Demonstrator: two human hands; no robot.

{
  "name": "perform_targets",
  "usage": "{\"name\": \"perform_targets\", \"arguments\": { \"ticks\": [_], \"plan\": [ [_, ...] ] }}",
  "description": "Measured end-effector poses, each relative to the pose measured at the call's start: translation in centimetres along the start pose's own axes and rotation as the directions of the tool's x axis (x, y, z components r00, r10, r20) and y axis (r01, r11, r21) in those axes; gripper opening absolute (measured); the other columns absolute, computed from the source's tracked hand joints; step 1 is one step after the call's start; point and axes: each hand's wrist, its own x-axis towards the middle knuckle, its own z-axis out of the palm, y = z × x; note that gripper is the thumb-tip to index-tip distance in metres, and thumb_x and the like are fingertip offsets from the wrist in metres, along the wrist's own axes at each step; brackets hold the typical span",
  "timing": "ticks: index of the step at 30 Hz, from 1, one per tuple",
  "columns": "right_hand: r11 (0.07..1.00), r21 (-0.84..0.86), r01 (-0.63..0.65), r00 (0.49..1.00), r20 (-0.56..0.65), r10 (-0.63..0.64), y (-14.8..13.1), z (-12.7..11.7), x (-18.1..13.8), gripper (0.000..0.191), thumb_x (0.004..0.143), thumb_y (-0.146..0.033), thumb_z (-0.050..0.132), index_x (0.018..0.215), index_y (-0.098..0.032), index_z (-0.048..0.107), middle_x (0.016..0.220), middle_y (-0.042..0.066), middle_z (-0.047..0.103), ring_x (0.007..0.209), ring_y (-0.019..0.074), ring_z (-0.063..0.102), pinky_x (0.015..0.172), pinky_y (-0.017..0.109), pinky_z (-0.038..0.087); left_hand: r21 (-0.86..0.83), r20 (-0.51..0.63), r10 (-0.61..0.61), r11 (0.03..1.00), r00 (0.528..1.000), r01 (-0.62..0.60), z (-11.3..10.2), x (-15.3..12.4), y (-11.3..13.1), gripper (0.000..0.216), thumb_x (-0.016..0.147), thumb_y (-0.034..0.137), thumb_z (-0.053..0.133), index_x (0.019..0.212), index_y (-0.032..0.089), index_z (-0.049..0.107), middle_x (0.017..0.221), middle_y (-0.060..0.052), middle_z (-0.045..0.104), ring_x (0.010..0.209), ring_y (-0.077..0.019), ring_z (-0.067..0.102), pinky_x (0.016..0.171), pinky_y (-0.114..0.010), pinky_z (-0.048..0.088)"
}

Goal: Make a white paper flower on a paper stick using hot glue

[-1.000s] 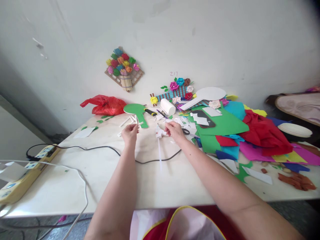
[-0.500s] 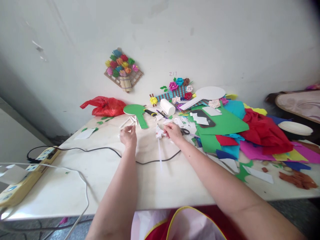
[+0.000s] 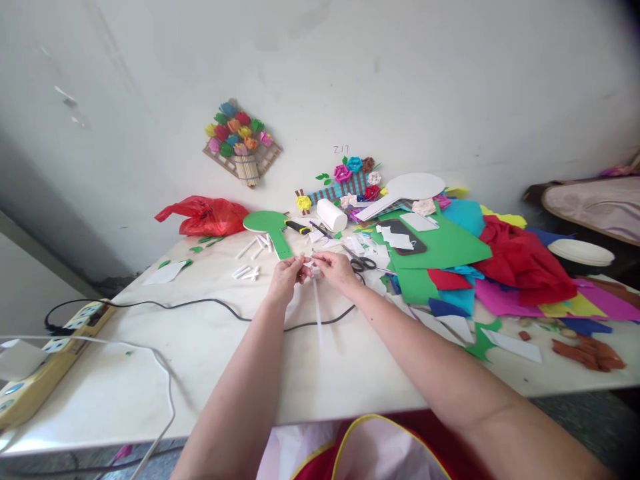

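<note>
Near the middle of the table, my left hand (image 3: 289, 275) is closed in a pinch, its fingertips close to those of my right hand. What it pinches is too small to make out. My right hand (image 3: 334, 268) is wrapped round a small whitish glue gun (image 3: 315, 272), mostly hidden by the fingers. From its back a translucent glue stick (image 3: 319, 310) points towards me. Short white paper rolls (image 3: 246, 273) lie left of my left hand, and more thin rolls (image 3: 260, 245) lie behind them. Just beyond my fingers is a green paddle-shaped board (image 3: 275, 233).
Black-handled scissors (image 3: 364, 264) lie beside my right hand. A black cable (image 3: 200, 301) runs from the power strip (image 3: 70, 350). Green sheets (image 3: 450, 247), a phone (image 3: 407, 241) and a red cloth-like heap (image 3: 525, 260) cover the right side. A red bag (image 3: 210, 215) sits back left.
My left hand has moved right from above the short paper rolls to meet my right hand at the glue gun. The rolls now show uncovered. The view has shifted slightly.
</note>
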Motion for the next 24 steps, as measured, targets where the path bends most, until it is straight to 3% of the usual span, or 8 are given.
{"name": "perform_targets", "arguments": {
  "ticks": [5,11,19,24],
  "plan": [
    [0.963,-0.234,0.132,0.991,0.005,-0.134,-0.4,-0.3,-0.3,0.025,0.078,-0.021,0.051,0.097,-0.02,0.066,0.091,0.005,0.069,0.081,0.0169,0.062,0.072,0.027,0.045,-0.079,-0.009,-0.069,0.995,0.998,0.068,-0.2,0.0,0.2,0.038,0.064,0.047,0.065,0.077,0.011,0.062,0.046,0.001,0.052,0.038,-0.0058,0.039,0.042,-0.021,0.028],
    [0.82,-0.498,0.283,0.952,0.039,-0.305,-1.1,-0.8,-0.8,0.022,0.082,-0.023,0.048,0.092,-0.021,0.068,0.095,0.005,0.067,0.088,0.0165,0.059,0.073,0.026,0.042,-0.131,0.043,-0.113,0.984,0.993,0.118,-0.3,0.1,0.2,0.034,0.064,0.042,0.065,0.077,0.011,0.064,0.045,0.002,0.051,0.038,-0.0056,0.039,0.041,-0.021,0.027],
    [0.658,-0.668,0.348,0.921,0.113,-0.373,-1.6,-1.2,-0.9,0.026,0.086,-0.019,0.042,0.088,-0.019,0.068,0.098,0.007,0.066,0.087,0.0178,0.056,0.07,0.027,0.04,-0.186,0.079,-0.141,0.971,0.987,0.153,0.2,-0.1,0.5,0.033,0.065,0.037,0.066,0.082,0.009,0.064,0.042,0.002,0.051,0.036,-0.0052,0.038,0.04,-0.02,0.026],
    [0.615,-0.691,0.38,0.911,0.166,-0.377,-1.8,-1.4,-1.0,0.027,0.085,-0.015,0.04,0.089,-0.015,0.066,0.099,0.009,0.065,0.087,0.0182,0.056,0.073,0.028,0.041,-0.151,0.127,-0.152,0.974,0.98,0.17,0.7,-0.5,0.8,0.039,0.063,0.038,0.067,0.089,0.009,0.065,0.043,0.002,0.051,0.037,-0.0057,0.039,0.04,-0.02,0.026]
  ]
}}
